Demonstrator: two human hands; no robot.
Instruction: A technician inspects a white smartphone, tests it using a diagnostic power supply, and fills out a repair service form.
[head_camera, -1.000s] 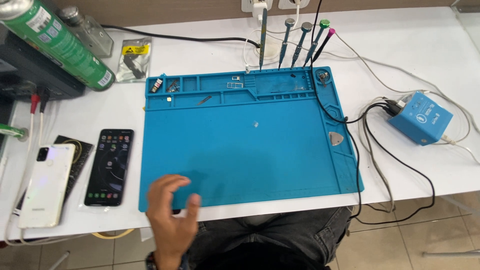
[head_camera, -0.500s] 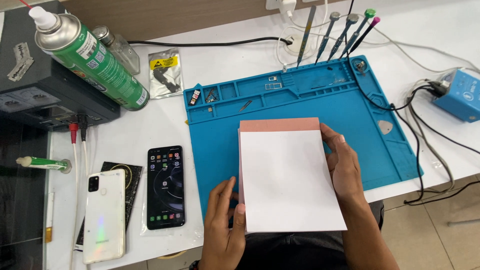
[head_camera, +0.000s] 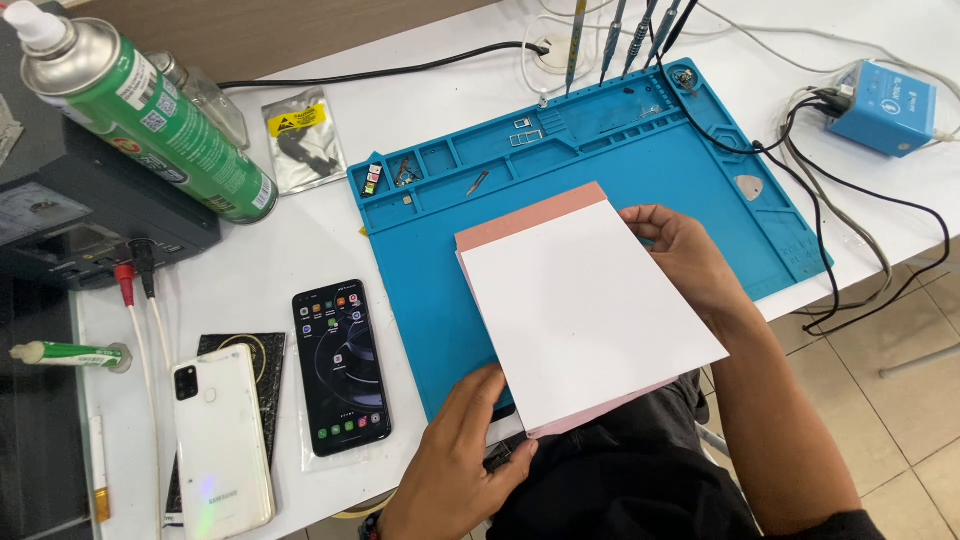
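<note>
white and wide, the bench (head_camera: 300, 230) is carrying a blue silicone work mat (head_camera: 620, 170) across its middle, with tiled floor showing off to the right. both hands are holding a white card (head_camera: 585, 310) with a pink sheet (head_camera: 530, 217) behind it (the pink is peeking out along the far edge and the near right corner), tilted over the near half of the mat. the left hand (head_camera: 455, 460) is gripping the near left corner, thumb lying on the white face. the right hand (head_camera: 685, 255) is clasping the right edge, fingers curling behind the sheets.

left of the mat, a black phone (head_camera: 340, 365) is lying face up with its screen lit, and a white phone (head_camera: 222, 440) is lying face down just beside it on a dark pad. a green spray can (head_camera: 150, 110) is leaning at the far left on a dark box. a small blue device (head_camera: 882, 105) with black cables is sitting at the far right. screwdrivers (head_camera: 620, 35) are standing along the far rim of the mat.
</note>
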